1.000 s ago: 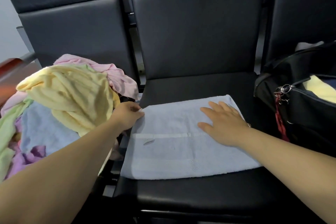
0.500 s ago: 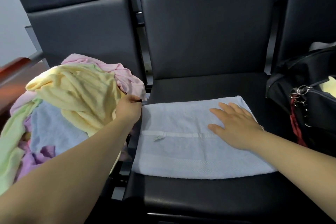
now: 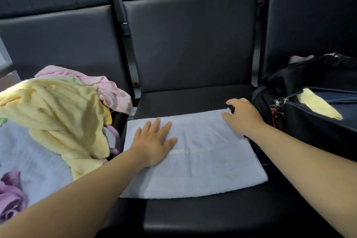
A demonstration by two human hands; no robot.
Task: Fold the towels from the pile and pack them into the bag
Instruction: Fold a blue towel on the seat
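Note:
A pale blue towel (image 3: 202, 162) lies folded flat on the middle black seat (image 3: 193, 100). My left hand (image 3: 154, 141) rests flat and spread on its left part. My right hand (image 3: 241, 116) curls over the towel's far right corner, fingers bent around the edge. The pile of towels (image 3: 54, 114), yellow on top with pink, blue, green and purple ones, sits on the left seat. An open black bag (image 3: 309, 121) stands on the right seat with a yellow towel (image 3: 316, 106) inside.
Black padded seat backs (image 3: 189, 44) rise behind all three seats. A key ring with a red strap (image 3: 278, 106) hangs on the bag's zip. A narrow gap separates the left and middle seats.
My left hand left the towel's far left corner and now lies flat on the towel. My right hand slid from the towel's surface to its far right corner.

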